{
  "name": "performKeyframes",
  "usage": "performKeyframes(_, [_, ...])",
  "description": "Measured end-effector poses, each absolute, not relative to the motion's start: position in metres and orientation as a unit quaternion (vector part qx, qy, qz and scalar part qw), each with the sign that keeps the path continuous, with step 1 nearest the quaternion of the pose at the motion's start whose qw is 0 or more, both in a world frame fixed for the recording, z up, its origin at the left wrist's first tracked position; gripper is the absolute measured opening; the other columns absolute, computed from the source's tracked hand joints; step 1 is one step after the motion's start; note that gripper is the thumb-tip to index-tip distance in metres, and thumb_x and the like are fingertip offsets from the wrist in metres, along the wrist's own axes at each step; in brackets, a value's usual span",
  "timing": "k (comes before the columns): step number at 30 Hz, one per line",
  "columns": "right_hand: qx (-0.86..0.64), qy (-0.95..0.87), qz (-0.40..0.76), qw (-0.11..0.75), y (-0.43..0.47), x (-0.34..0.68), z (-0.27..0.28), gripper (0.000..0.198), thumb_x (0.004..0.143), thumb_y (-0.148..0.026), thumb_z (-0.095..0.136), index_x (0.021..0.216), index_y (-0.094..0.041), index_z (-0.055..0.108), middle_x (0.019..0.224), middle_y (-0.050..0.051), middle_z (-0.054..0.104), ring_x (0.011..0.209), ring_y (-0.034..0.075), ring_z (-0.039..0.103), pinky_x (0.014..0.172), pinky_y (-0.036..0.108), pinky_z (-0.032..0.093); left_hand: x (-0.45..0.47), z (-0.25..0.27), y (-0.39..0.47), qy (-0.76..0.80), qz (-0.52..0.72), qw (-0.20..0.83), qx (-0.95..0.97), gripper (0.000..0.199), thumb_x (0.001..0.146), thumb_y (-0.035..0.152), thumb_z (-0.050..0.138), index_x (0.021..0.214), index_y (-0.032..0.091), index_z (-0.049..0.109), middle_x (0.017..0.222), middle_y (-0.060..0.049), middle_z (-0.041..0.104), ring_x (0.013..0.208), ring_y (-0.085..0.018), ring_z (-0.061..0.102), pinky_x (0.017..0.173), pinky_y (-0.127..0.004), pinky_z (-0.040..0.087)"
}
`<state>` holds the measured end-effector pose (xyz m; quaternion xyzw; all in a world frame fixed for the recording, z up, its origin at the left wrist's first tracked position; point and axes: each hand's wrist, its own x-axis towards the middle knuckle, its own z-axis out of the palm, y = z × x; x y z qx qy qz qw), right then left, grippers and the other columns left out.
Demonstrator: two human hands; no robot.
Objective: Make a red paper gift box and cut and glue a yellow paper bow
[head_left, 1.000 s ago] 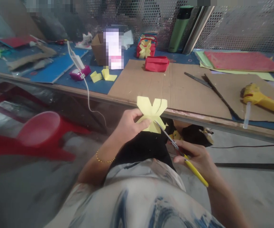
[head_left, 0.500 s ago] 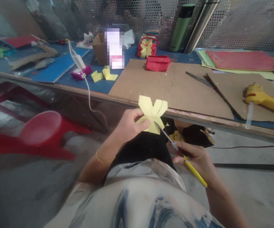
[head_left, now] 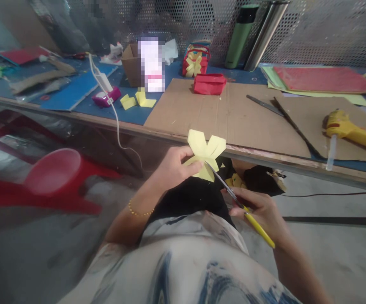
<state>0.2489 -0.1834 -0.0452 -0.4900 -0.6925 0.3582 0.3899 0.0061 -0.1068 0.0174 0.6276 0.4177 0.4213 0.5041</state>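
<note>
Between thumb and fingers, my left hand (head_left: 178, 166) pinches a yellow paper flower (head_left: 206, 144) by its left side, just in front of the table edge. The flower has several broad petals with slits between them. My right hand (head_left: 259, 207) is closed around a pair of scissors (head_left: 260, 230) with yellow handles. Their blades point up and left, and the tips lie at the flower's lower petals near its middle. Whether the blades are fully together I cannot tell. A small yellow scrap shows just right of the flower.
On the table are a cardboard sheet (head_left: 183, 105), a red paper box (head_left: 210, 84), folded yellow paper pieces (head_left: 145, 100), a knife-like blade (head_left: 263, 104) and a yellow glue gun (head_left: 344, 126). A green flask (head_left: 240, 40) stands behind. At left is a red stool (head_left: 54, 171).
The flower has shifted slightly right and down in my left hand. The scissor tips have moved a little left, closer to the flower's middle.
</note>
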Motion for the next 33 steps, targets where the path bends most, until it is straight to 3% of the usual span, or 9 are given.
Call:
performKeyframes(12, [-0.501,-0.706,0.329,0.377,-0.184,0.249,-0.047,0.065,0.076,-0.076,0.071,0.099,-0.017,0.085,0.07,0.004,0.072,0.058,0.018,0.061,0.051,0.025,0.05,0.006,0.014,-0.106,0.417,0.422,0.527,0.609,0.016,0.072,0.023,0.073,0.083,0.015,0.081,0.077,-0.005,0.074,0.071,-0.016,0.064,0.068,-0.027,0.051])
performKeyframes(33, [-0.494,-0.716,0.327,0.371,-0.187,0.253,-0.061,0.063,0.081,-0.073,0.068,0.104,-0.017,0.083,0.074,0.005,0.07,0.064,0.019,0.061,0.056,0.026,0.05,0.005,0.01,-0.105,0.41,0.413,0.551,0.598,0.018,0.073,0.027,0.075,0.083,0.013,0.08,0.082,-0.006,0.075,0.074,-0.017,0.064,0.071,-0.028,0.053])
